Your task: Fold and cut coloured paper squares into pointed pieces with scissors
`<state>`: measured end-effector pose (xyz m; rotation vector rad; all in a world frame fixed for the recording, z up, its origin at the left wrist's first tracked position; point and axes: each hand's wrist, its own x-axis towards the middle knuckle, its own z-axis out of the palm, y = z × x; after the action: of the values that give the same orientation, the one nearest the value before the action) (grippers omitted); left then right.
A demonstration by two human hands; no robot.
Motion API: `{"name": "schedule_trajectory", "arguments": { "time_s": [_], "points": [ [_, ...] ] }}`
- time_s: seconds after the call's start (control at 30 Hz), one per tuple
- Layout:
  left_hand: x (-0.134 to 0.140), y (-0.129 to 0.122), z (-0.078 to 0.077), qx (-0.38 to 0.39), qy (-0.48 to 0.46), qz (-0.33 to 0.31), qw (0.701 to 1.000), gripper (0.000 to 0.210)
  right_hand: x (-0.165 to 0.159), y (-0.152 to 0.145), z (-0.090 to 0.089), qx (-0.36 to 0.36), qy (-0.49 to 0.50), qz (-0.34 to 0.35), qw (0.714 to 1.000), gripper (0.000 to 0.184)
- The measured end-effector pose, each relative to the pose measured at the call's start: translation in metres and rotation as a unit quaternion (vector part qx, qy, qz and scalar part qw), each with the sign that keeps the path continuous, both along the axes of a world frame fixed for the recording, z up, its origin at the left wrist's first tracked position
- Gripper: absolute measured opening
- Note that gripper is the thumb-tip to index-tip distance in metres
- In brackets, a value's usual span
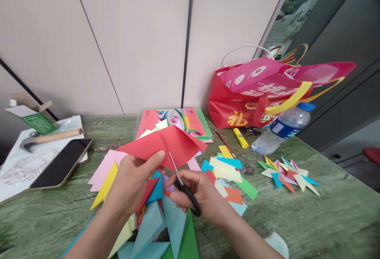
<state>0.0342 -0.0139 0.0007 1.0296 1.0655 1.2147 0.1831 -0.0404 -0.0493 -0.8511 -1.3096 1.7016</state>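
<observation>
Pale blue folded papers (150, 221) are lying nearest the camera, overlapping a green sheet (190, 237) in a loose heap on the wood-grained table (326, 219), and both forearms are reaching over them. Above the heap, the left hand (133, 178) is pinching a creased red paper (154, 142) by its lower edge, thumb in front, probably so that the sheet is standing clear of the clutter and its near side is facing the other hand. Close beside it, the right hand (197, 191) is closing around the black handles of the scissors (187, 192), which are pointing up and away, presumably to bring them in line with the red paper's lower edge. A thin blade is showing in front of the sheet; whether the other is sitting behind it, I cannot tell. The hands are working near each other, with the paper between them.

To the right, small coloured strips (225, 168) are lying scattered, and a spiky cluster of folded pieces (289, 174) is resting farther over, perhaps set there to be out of the way. Behind, a glue stick (240, 138) and a red pencil (225, 142) are lying within easy reach, while a phone (62, 166) is resting at the left
</observation>
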Motion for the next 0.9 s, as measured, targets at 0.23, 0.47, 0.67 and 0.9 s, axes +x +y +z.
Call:
{"name": "schedule_trajectory", "arguments": {
  "time_s": [0.23, 0.47, 0.67, 0.9],
  "points": [
    [-0.0052, 0.0006, -0.0038, 0.005, 0.056, 0.013, 0.998, 0.014, -0.0019, -0.002, 0.0014, -0.023, 0.024, 0.009, 0.999, 0.035],
    [-0.0028, -0.0011, -0.0066, 0.017, 0.068, 0.009, 0.998, 0.009, -0.0017, -0.001, -0.001, -0.008, 0.056, 0.004, 0.998, 0.035],
    [-0.0025, -0.0015, -0.005, 0.017, 0.054, 0.006, 0.998, 0.009, -0.0025, 0.0001, -0.0006, -0.015, 0.04, -0.002, 0.999, 0.035],
    [-0.0019, -0.0024, -0.0035, 0.006, 0.046, 0.004, 0.999, 0.009, -0.0016, -0.0008, -0.0017, -0.003, 0.013, -0.004, 1.0, 0.034]
  ]
}}
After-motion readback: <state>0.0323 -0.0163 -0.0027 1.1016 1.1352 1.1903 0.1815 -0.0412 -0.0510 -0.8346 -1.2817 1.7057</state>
